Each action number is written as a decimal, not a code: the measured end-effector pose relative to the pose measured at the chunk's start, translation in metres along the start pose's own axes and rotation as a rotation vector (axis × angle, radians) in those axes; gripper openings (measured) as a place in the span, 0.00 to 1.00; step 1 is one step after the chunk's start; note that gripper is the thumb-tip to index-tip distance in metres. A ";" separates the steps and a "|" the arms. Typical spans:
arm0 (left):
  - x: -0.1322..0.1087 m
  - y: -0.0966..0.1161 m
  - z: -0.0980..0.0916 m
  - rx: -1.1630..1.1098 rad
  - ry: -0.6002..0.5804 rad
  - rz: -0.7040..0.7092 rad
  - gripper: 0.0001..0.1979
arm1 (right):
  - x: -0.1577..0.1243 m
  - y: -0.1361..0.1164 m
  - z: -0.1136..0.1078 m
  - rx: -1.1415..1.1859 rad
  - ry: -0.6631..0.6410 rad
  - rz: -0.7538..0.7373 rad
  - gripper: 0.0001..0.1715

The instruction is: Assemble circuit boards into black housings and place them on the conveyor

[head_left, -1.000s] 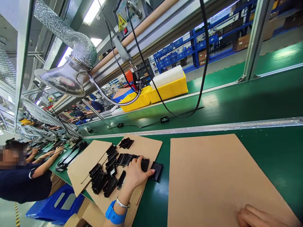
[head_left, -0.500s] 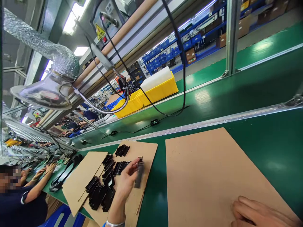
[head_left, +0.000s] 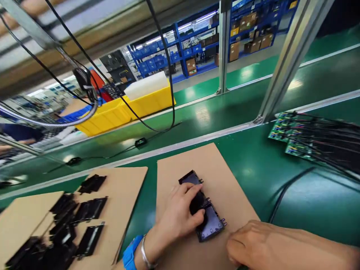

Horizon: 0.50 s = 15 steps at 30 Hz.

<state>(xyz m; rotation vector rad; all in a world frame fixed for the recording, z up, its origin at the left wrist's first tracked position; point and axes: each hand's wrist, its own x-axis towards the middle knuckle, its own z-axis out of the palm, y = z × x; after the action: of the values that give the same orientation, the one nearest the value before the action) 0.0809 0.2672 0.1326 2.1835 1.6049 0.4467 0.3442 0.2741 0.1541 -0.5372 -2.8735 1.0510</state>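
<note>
On the right-hand cardboard sheet (head_left: 180,161) lie black plastic housings (head_left: 210,222) in a slanting row, small tabs along their right side. My left hand (head_left: 182,210) covers the middle of that row, its thumb and fingers closed around a black housing; part of it is hidden under the palm. A silver bangle and a blue band circle the left wrist. My right hand (head_left: 250,240) rests curled at the sheet's lower right edge, fingers tucked under. What the right fingers hold, if anything, is hidden.
More black housings (head_left: 90,238) lie in a loose group on cardboard at the left. Green circuit boards with black wires (head_left: 299,138) sit at the right, a black cable (head_left: 281,198) below them. Behind the metal rail stand yellow bins (head_left: 152,99); an upright metal post (head_left: 284,63) rises nearby.
My left hand has moved right from the left cardboard to the right sheet, bringing a black part. Housings now lie on that sheet. The view has turned right, revealing the circuit boards.
</note>
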 end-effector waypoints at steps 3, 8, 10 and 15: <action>0.008 0.021 0.014 -0.020 0.002 0.073 0.29 | -0.002 -0.013 -0.017 -0.030 -0.042 0.110 0.07; -0.016 0.041 -0.005 -0.384 0.013 0.034 0.16 | 0.011 -0.002 -0.006 -0.122 0.202 0.080 0.10; -0.026 0.047 -0.009 -0.447 -0.142 -0.041 0.12 | 0.019 0.003 -0.006 -0.123 0.271 0.055 0.08; -0.032 0.050 0.003 -0.280 -0.069 -0.189 0.14 | 0.031 0.002 -0.012 -0.128 0.309 0.173 0.09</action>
<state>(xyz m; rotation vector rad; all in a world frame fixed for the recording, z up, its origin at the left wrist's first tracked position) 0.1146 0.2230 0.1540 1.8051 1.5876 0.5000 0.3173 0.2934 0.1600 -0.8848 -2.6676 0.7262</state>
